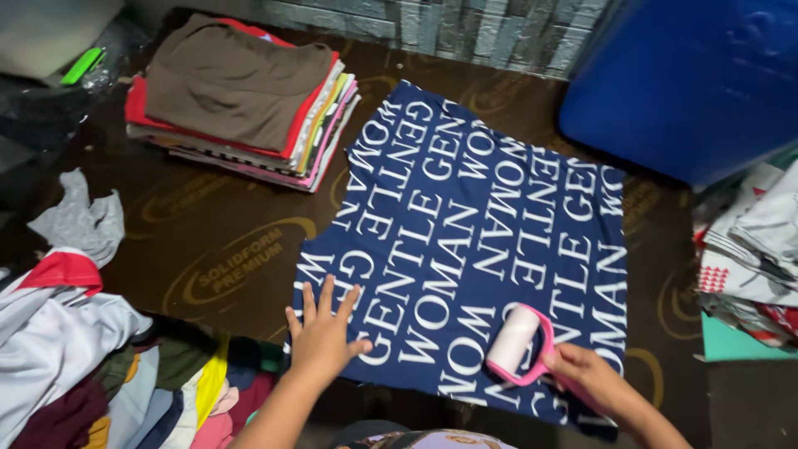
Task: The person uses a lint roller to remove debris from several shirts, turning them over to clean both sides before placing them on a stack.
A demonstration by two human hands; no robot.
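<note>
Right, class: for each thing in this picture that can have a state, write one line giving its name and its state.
Navy printed cloth: spread flat on the dark mat.
Lint roller: resting on the cloth, handle gripped.
Left hand: open, fingers spread, pressing the cloth's edge.
Right hand: closed on the roller's handle.
Folded stack: neat, brown piece on top.
Loose clothes pile: unfolded, jumbled.
</note>
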